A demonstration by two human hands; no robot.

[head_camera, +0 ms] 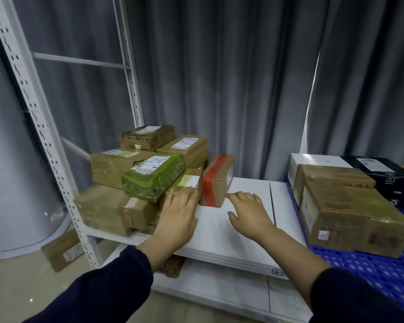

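Sleeves (107,287) cut off below; left hand (179,217) partly hides labelled box (189,181).

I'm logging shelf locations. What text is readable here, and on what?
"2-2": tag on the front edge of the white shelf.
"IB": white letters on the black box; the rest is unclear.
Handwriting on the green-wrapped parcel label: blurred, unreadable.
Other parcel labels: too small to read.

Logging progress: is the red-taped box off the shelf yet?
No, the red-taped box rests on the shelf, right hand open beside it.
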